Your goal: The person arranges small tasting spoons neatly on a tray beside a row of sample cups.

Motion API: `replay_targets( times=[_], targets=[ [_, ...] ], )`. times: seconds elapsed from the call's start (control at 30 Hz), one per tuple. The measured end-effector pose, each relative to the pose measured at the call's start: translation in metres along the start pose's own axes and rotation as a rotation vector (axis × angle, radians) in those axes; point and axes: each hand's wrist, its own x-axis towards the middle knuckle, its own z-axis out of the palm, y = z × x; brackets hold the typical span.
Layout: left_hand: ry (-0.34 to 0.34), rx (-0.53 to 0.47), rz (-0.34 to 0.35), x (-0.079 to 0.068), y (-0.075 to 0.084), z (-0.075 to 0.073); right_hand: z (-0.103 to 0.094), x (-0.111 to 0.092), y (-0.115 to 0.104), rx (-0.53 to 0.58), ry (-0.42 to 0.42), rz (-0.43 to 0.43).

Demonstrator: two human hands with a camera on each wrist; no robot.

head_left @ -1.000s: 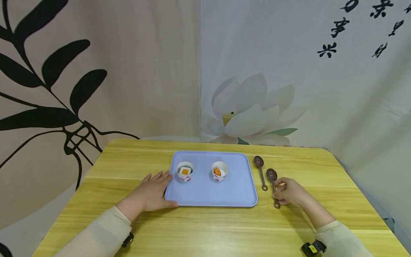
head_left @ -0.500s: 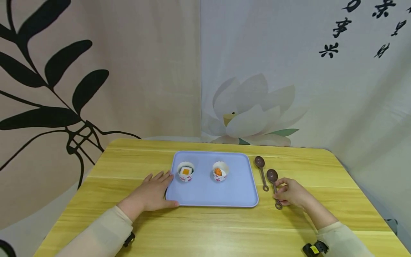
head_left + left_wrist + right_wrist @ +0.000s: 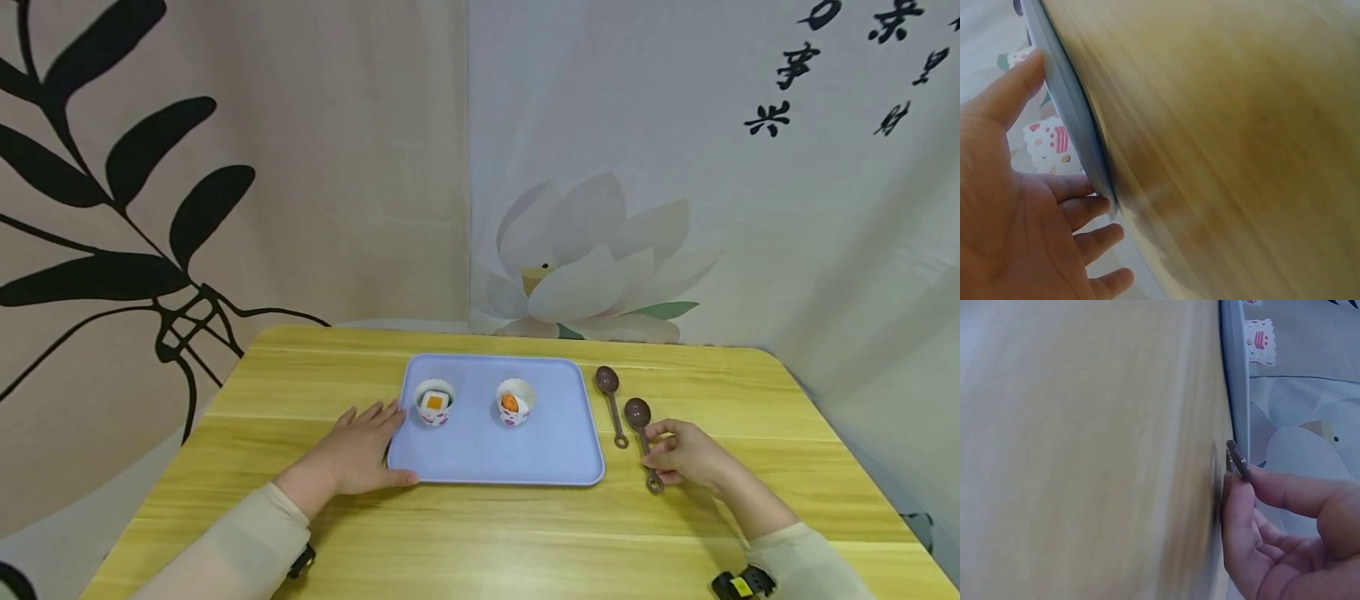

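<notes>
A person's right hand [image 3: 686, 457] pinches the handle of a brown spoon [image 3: 638, 414] between thumb and fingers at a yellow wood-grain table [image 3: 465, 533]. A second spoon [image 3: 608, 385], the same brown, lies just beside it, between the held spoon and a pale blue tray [image 3: 465, 454]. The left hand [image 3: 356, 454] rests at the tray's left edge, fingers extended and spread, thumb at the near corner. On the tray two patterned paper cups stand upright, well apart: the left cup [image 3: 433, 420] contains a white piece topped with an orange-yellow square, the right cup [image 3: 514, 419] an orange piece. Behind the table hangs a pale fabric backdrop [image 3: 375, 167] printed with dark leaves, a white lotus and black characters.
</notes>
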Motion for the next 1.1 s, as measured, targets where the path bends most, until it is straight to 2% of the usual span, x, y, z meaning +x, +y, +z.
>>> replay_targets(
  times=[0.3, 0.63, 1.1],
  targets=[
    [0.003, 0.000, 0.000, 0.000, 0.002, 0.000, -0.005, -0.004, -0.003, 0.049, -0.041, -0.009],
    [0.006, -0.003, 0.005, 0.000, 0.001, 0.000, -0.002, -0.008, -0.013, 0.056, -0.011, -0.033],
    [0.002, -0.003, 0.003, -0.001, 0.001, 0.000, 0.005, -0.012, -0.023, 0.130, -0.005, -0.090]
  ],
)
